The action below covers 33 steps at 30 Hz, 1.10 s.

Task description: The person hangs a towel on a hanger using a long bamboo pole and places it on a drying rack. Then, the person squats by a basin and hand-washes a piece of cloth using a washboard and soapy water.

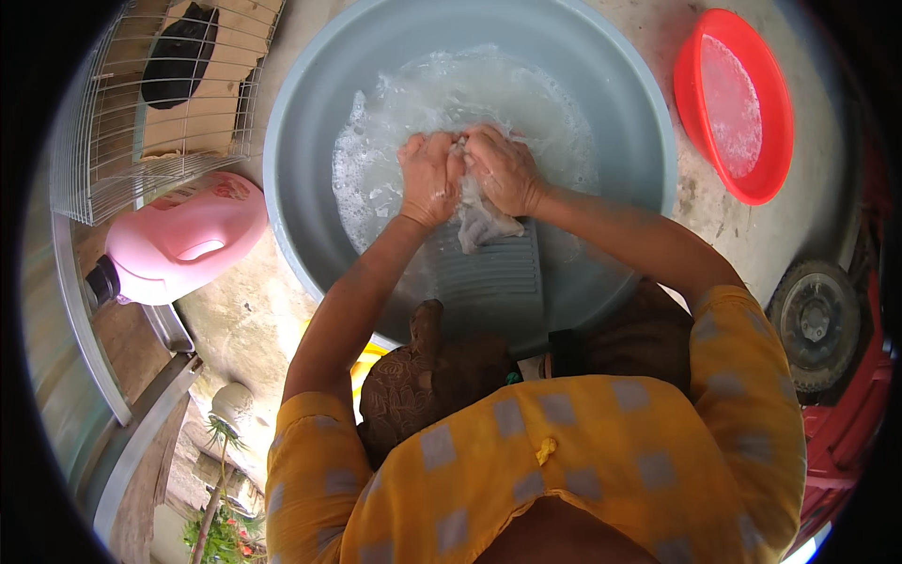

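Both my hands are side by side over the middle of a large grey-blue plastic basin (297, 141) of soapy water. My left hand (431, 175) grips one side of a wet, whitish cloth (480, 227). Closed on the same cloth is my right hand (504, 169), its fingers close to those of the left. The bunched cloth hangs between them, its lower end over the upper part of a ribbed washboard (493, 271). The washboard leans in the basin on the side near my body. Fingertips are partly hidden by the cloth and water.
A red plastic basin (775, 120) with sudsy water stands at right on the concrete floor. At left are a pink plastic detergent bottle (190, 233) and a wire cage (113, 134) with a black animal (180, 60) on cardboard. A wheel (814, 324) of a red vehicle is at far right.
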### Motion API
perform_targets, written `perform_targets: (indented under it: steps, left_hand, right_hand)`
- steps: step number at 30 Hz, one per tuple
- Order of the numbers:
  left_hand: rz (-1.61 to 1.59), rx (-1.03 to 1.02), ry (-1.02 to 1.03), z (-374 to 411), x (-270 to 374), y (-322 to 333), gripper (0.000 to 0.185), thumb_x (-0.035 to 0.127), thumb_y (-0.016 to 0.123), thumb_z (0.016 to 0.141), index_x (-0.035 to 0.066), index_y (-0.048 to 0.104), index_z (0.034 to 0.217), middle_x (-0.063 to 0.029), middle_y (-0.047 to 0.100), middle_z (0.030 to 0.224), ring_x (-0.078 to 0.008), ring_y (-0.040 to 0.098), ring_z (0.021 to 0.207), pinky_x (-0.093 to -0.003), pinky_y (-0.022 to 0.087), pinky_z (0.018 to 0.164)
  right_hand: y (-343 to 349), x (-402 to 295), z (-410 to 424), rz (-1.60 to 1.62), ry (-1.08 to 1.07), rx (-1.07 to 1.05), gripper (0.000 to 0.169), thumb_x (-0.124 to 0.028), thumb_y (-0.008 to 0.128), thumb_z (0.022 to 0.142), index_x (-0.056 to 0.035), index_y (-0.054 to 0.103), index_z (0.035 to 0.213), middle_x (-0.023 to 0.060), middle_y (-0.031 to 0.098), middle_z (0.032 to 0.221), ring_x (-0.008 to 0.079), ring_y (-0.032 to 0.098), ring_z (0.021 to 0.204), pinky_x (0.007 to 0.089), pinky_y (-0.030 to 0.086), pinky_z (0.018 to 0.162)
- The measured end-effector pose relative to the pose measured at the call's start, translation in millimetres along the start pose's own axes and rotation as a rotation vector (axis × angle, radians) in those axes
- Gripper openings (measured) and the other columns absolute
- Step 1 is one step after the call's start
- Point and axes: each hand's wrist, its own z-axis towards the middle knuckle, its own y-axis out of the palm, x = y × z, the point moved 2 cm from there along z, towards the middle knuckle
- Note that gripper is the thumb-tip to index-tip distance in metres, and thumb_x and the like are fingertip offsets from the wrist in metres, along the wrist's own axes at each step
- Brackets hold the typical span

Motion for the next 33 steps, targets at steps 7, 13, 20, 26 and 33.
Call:
perform_targets:
  steps: [7, 13, 20, 26, 33]
  left_hand:
    - [-0.308, 0.023, -0.050, -15, 23, -15, 0.024, 0.029, 0.048, 0.090, 0.008, 0.058, 0.096, -0.0171, 0.054, 0.099, -0.0386, 0.047, 0.091, -0.0465, 0.033, 0.084]
    - [-0.079, 0.047, 0.010, -26, 15, 4, 0.018, 0.023, 0.049, 0.091, 0.007, 0.056, 0.089, -0.0147, 0.057, 0.089, -0.0348, 0.047, 0.090, -0.0462, 0.033, 0.081]
    - [-0.106, -0.117, -0.242, 20, -8, -4, 0.037, 0.030, 0.047, 0.093, 0.003, 0.055, 0.117, -0.0190, 0.060, 0.110, -0.0384, 0.049, 0.108, -0.0449, 0.034, 0.094]
    - [-0.046, -0.041, 0.160, -55, 38, -5, 0.026, 0.023, 0.050, 0.088, 0.004, 0.053, 0.105, -0.0155, 0.056, 0.107, -0.0353, 0.048, 0.101, -0.0419, 0.033, 0.090]
    - [0.404, 0.197, 0.349, 37, -44, 7, 0.028, 0.025, 0.047, 0.090, 0.005, 0.056, 0.107, -0.0186, 0.059, 0.096, -0.0378, 0.051, 0.093, -0.0463, 0.035, 0.085]
  right_hand:
    - [-12, -23, -36, 0.011, -0.191, 0.161, 0.021, -0.027, 0.054, 0.087, -0.0066, 0.052, 0.093, 0.0178, 0.044, 0.128, 0.0349, 0.044, 0.115, 0.0493, 0.029, 0.099]
    - [9, -4, -34, -0.115, -0.296, 0.142, 0.019, -0.025, 0.054, 0.087, -0.0074, 0.055, 0.093, 0.0137, 0.045, 0.128, 0.0331, 0.045, 0.116, 0.0493, 0.030, 0.097]
    - [-6, -6, 5, -0.122, -0.110, 0.263, 0.019, -0.027, 0.052, 0.088, -0.0108, 0.051, 0.099, 0.0121, 0.046, 0.127, 0.0288, 0.044, 0.118, 0.0477, 0.030, 0.096]
    - [6, -17, -58, -0.059, -0.343, 0.226, 0.017, -0.025, 0.051, 0.088, -0.0121, 0.050, 0.099, 0.0098, 0.053, 0.113, 0.0300, 0.049, 0.108, 0.0482, 0.032, 0.093]
    - [2, 6, 36, -0.319, -0.125, 0.356, 0.023, -0.028, 0.047, 0.091, -0.0114, 0.054, 0.105, 0.0139, 0.048, 0.124, 0.0308, 0.044, 0.118, 0.0500, 0.031, 0.095]
